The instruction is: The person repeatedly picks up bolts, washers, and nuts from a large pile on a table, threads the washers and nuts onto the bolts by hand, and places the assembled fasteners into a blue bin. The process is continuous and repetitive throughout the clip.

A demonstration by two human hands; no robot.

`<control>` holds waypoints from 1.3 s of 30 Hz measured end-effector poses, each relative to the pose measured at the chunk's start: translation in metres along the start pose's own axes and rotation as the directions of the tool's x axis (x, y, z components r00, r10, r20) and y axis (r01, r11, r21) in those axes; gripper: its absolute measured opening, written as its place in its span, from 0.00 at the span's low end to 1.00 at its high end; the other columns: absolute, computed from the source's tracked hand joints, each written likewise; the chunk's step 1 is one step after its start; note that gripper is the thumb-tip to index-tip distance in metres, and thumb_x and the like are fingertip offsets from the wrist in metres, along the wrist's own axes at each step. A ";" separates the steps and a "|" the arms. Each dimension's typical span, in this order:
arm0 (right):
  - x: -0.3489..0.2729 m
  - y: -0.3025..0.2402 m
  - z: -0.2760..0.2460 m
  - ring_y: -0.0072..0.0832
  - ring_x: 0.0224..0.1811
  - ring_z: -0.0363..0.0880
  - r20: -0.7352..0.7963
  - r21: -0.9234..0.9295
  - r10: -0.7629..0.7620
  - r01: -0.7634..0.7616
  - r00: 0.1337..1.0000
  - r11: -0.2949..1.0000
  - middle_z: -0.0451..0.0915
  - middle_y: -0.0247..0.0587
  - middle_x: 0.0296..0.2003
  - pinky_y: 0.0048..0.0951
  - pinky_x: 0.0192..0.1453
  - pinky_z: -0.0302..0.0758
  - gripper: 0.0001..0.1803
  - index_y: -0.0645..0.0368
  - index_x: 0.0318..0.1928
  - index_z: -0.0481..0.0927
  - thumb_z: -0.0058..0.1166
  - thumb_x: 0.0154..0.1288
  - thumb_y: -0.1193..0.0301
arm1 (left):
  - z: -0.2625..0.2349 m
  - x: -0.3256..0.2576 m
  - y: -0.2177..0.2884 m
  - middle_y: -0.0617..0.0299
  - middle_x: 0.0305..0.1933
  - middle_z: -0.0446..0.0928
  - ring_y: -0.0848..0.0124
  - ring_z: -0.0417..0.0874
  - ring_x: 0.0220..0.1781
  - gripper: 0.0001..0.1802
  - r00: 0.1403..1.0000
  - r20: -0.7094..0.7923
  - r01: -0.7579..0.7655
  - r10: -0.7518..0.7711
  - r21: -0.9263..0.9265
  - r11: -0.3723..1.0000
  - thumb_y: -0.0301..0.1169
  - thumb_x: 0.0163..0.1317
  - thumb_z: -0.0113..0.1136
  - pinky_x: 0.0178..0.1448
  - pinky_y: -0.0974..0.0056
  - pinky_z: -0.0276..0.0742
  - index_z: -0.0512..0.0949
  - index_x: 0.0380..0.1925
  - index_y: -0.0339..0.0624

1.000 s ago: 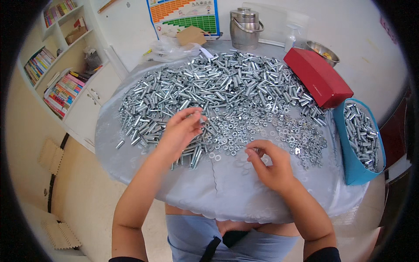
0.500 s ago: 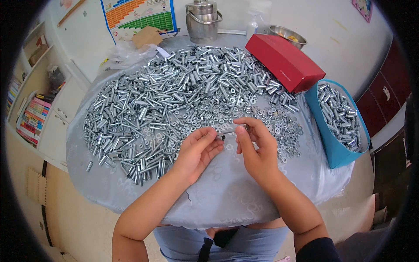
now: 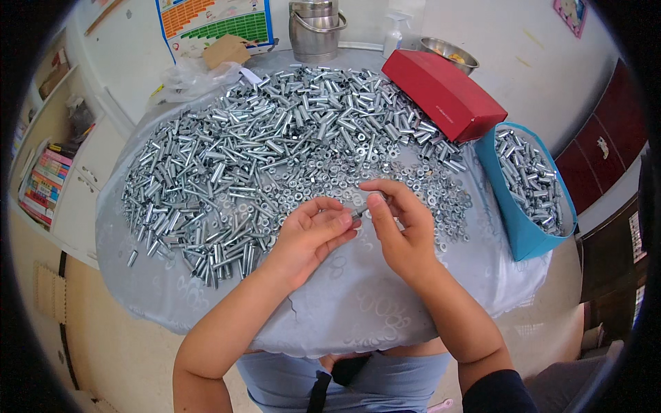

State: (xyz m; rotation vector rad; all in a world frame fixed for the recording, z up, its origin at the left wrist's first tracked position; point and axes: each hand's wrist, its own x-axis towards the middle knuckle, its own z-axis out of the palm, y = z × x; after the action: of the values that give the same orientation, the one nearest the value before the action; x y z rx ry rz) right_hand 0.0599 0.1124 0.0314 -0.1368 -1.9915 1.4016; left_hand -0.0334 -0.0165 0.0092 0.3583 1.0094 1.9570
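My left hand (image 3: 308, 239) is closed, with thumb and fingers pinching a short metal sleeve (image 3: 355, 215) whose body is mostly hidden by the fingertips. Right beside it, my right hand (image 3: 405, 230) pinches a thin metal bolt (image 3: 363, 208) between thumb and forefinger. The bolt's end meets the sleeve's mouth; how far inside it sits, I cannot tell. Both hands hover over the near edge of a spread of loose washers and nuts (image 3: 317, 180). Beyond and to the left lies a large heap of metal sleeves and bolts (image 3: 227, 148).
A blue fabric bin (image 3: 527, 237) full of assembled-looking metal pieces stands at the right, beside a red box (image 3: 447, 93). At the back are a metal pail (image 3: 315, 34), a spray bottle (image 3: 393, 38), a steel bowl (image 3: 451, 54) and a plastic bag (image 3: 196, 79). A silvery cloth (image 3: 365, 310) covers the table.
My hands have come together: the bolt in the right hand has moved left to the sleeve's mouth, and the left hand has shifted slightly to the right around the sleeve. The view has tilted slightly.
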 end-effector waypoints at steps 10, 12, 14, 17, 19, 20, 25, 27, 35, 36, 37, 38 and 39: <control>0.003 -0.007 -0.005 0.25 0.26 0.71 0.164 -0.141 -0.060 0.083 0.985 0.986 0.72 0.38 0.24 0.23 0.33 0.69 0.13 0.62 0.46 0.78 0.44 0.68 0.71 | 0.003 -0.004 0.001 0.55 0.42 0.77 0.64 0.80 0.46 0.09 0.998 0.049 0.028 -0.027 -0.026 0.999 0.25 0.62 0.53 0.54 0.59 0.78 0.69 0.42 0.37; -0.002 0.001 -0.002 0.27 0.30 0.70 0.235 -0.037 -0.043 0.053 0.971 0.998 0.70 0.41 0.32 0.24 0.34 0.69 0.14 0.62 0.49 0.77 0.44 0.68 0.70 | 0.003 -0.004 -0.002 0.55 0.45 0.75 0.66 0.79 0.47 0.10 0.999 0.028 0.016 -0.015 -0.026 1.000 0.24 0.63 0.51 0.54 0.60 0.78 0.69 0.44 0.36; -0.004 0.001 0.003 0.28 0.35 0.70 0.257 0.123 0.036 -0.070 0.966 0.990 0.69 0.44 0.39 0.24 0.36 0.70 0.15 0.61 0.50 0.76 0.44 0.68 0.69 | 0.005 -0.004 0.001 0.55 0.46 0.75 0.68 0.78 0.48 0.13 1.000 0.018 0.005 -0.005 0.008 1.000 0.25 0.64 0.49 0.54 0.61 0.78 0.68 0.48 0.35; -0.001 0.014 -0.002 0.30 0.39 0.69 0.283 -0.089 -0.116 0.146 0.952 0.985 0.66 0.46 0.45 0.25 0.39 0.72 0.17 0.61 0.52 0.75 0.44 0.67 0.66 | 0.012 -0.008 0.005 0.62 0.45 0.75 0.74 0.77 0.47 0.14 0.999 0.037 0.007 -0.009 0.043 0.999 0.28 0.64 0.50 0.51 0.65 0.78 0.69 0.49 0.40; -0.002 0.014 0.000 0.31 0.41 0.69 0.295 -0.047 -0.051 0.068 0.954 0.997 0.66 0.47 0.45 0.26 0.43 0.72 0.18 0.60 0.53 0.75 0.44 0.67 0.65 | 0.012 -0.007 0.005 0.64 0.45 0.75 0.75 0.77 0.47 0.14 0.998 0.049 0.030 -0.033 0.063 0.998 0.30 0.64 0.50 0.49 0.67 0.78 0.70 0.50 0.42; -0.002 0.012 0.001 0.32 0.43 0.69 0.300 -0.026 -0.022 0.031 0.954 0.999 0.67 0.47 0.45 0.27 0.44 0.72 0.18 0.60 0.53 0.74 0.44 0.67 0.65 | 0.008 -0.005 0.003 0.64 0.45 0.75 0.74 0.77 0.47 0.14 0.997 0.048 0.049 -0.052 0.074 0.996 0.30 0.65 0.49 0.49 0.66 0.78 0.70 0.50 0.41; -0.003 0.000 0.003 0.34 0.50 0.67 0.350 -0.001 0.059 -0.063 0.935 0.998 0.67 0.46 0.48 0.31 0.51 0.67 0.22 0.60 0.56 0.71 0.49 0.64 0.63 | 0.006 -0.007 0.002 0.57 0.45 0.74 0.71 0.78 0.47 0.14 0.995 0.007 0.097 -0.098 0.058 0.994 0.27 0.66 0.46 0.49 0.64 0.79 0.69 0.50 0.34; -0.002 -0.002 0.001 0.35 0.51 0.66 0.342 -0.151 -0.019 0.075 0.939 0.986 0.67 0.45 0.49 0.33 0.53 0.64 0.25 0.59 0.56 0.70 0.54 0.60 0.63 | 0.006 -0.006 0.004 0.56 0.45 0.74 0.70 0.78 0.45 0.14 0.996 -0.021 0.092 -0.092 0.002 0.996 0.28 0.66 0.46 0.50 0.64 0.79 0.69 0.49 0.34; 0.000 -0.001 0.000 0.35 0.52 0.66 0.358 -0.390 -0.315 0.447 0.879 0.805 0.70 0.37 0.46 0.39 0.54 0.56 0.29 0.51 0.52 0.72 0.64 0.47 0.66 | -0.010 -0.004 0.009 0.54 0.41 0.75 0.66 0.80 0.43 0.12 0.998 0.030 0.056 -0.052 -0.131 0.990 0.29 0.66 0.46 0.47 0.65 0.79 0.70 0.45 0.33; 0.000 0.000 0.000 0.34 0.50 0.67 0.352 -0.381 -0.343 0.468 0.871 0.797 0.71 0.36 0.45 0.38 0.53 0.57 0.26 0.51 0.50 0.74 0.64 0.46 0.67 | -0.011 -0.004 0.008 0.54 0.41 0.76 0.66 0.80 0.43 0.12 0.998 0.051 0.049 -0.042 -0.158 0.986 0.30 0.66 0.46 0.47 0.65 0.80 0.70 0.44 0.34; 0.000 0.002 0.000 0.33 0.48 0.69 0.347 -0.372 -0.366 0.485 0.863 0.791 0.72 0.34 0.44 0.38 0.52 0.57 0.24 0.51 0.48 0.75 0.64 0.46 0.68 | -0.012 -0.005 0.006 0.55 0.40 0.76 0.66 0.80 0.42 0.11 0.997 0.068 0.046 -0.034 -0.189 0.981 0.30 0.66 0.46 0.46 0.65 0.80 0.70 0.44 0.34; 0.000 0.004 -0.001 0.32 0.46 0.70 0.343 -0.362 -0.389 0.503 0.855 0.785 0.73 0.33 0.42 0.38 0.51 0.58 0.22 0.51 0.45 0.77 0.64 0.45 0.70 | -0.011 -0.005 0.006 0.55 0.40 0.76 0.66 0.80 0.42 0.11 0.999 0.030 0.048 -0.043 -0.191 0.980 0.30 0.66 0.46 0.45 0.66 0.80 0.70 0.43 0.34; 0.001 0.005 -0.002 0.30 0.45 0.71 0.328 -0.367 -0.423 0.526 0.845 0.767 0.74 0.32 0.41 0.37 0.50 0.59 0.20 0.51 0.43 0.77 0.63 0.45 0.70 | -0.007 -0.005 0.007 0.55 0.39 0.76 0.67 0.80 0.41 0.10 0.999 -0.008 0.050 -0.052 -0.193 0.980 0.30 0.66 0.47 0.45 0.66 0.80 0.70 0.43 0.35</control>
State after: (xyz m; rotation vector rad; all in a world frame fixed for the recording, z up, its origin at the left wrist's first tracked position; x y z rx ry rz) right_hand 0.0588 0.1162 0.0275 0.3323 -2.2970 0.6386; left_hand -0.0384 -0.0264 0.0104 0.2096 0.8202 1.9925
